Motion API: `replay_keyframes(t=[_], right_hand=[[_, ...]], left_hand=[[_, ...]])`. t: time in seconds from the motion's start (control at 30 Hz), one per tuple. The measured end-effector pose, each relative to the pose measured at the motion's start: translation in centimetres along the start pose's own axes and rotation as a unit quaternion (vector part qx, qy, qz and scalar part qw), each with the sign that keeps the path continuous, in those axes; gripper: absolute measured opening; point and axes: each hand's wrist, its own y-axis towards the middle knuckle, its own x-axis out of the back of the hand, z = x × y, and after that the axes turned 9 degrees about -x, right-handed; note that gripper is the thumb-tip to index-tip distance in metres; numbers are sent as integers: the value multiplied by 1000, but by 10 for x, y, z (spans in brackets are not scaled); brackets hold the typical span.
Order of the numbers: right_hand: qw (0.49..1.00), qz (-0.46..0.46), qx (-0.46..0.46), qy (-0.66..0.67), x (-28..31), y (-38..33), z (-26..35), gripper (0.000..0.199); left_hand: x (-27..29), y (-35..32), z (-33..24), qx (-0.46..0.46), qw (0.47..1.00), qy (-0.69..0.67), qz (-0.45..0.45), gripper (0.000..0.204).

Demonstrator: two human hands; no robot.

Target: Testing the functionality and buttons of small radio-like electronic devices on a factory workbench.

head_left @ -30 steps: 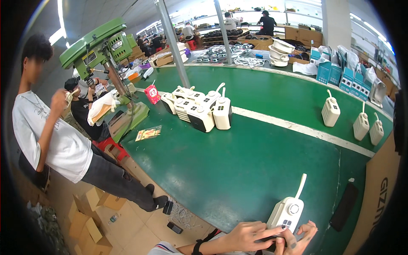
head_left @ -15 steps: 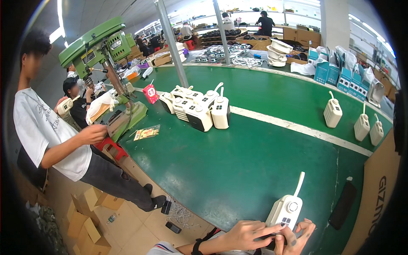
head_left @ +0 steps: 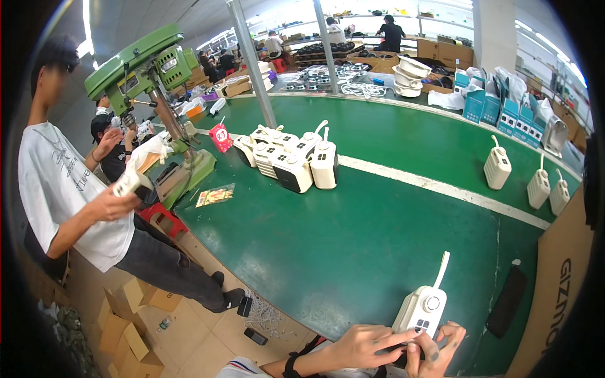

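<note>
A cream box-shaped device [head_left: 421, 310] with a round dial, small dark square buttons and an upright strap stands at the table's near right edge. It looks like a small portable speaker, but I cannot be sure. My left hand [head_left: 368, 346] reaches in from the left, index finger stretched along its near side. From the right, my right hand [head_left: 439, 351] curls against the same side, thumb and fingers meeting the left fingertips. Both hands grip the device's near end; the fingers hide what lies between them.
Similar cream devices [head_left: 287, 157] cluster mid-table, with several more [head_left: 496, 165] at the right. A black flat object [head_left: 506, 301] lies beside a cardboard box [head_left: 547, 302]. A green drill press [head_left: 142, 66] stands at left, near a co-worker [head_left: 69, 183] in a white shirt holding a cream device.
The co-worker's cream device has come down from the raised hand to the lower one, nearer the table. My hands stay almost still on my device; the view shifts slightly.
</note>
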Motion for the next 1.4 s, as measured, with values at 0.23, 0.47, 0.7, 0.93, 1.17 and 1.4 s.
replay_keyframes(t=[0.23,0.47,0.7,0.93,1.17,1.4], right_hand=[[1000,-18,3,12,-2,2,-1,25],[999,-13,-12,26,0,4,4,25],[1000,-12,4,22,-1,3,2,27],[1000,-20,4,22,-1,3,2,28],[1000,-1,-7,0,7,7,6,31],[998,-10,-56,12,-4,-8,-2,41]], left_hand=[[-1,1,1,-8,1000,6,-4,54],[0,-4,2,3,1000,4,19,54],[-1,1,2,-23,1000,-3,-17,54],[-2,0,1,-12,1000,4,-4,52],[37,-14,6,-92,971,221,-20,36],[209,-32,59,92,802,561,-184,43]])
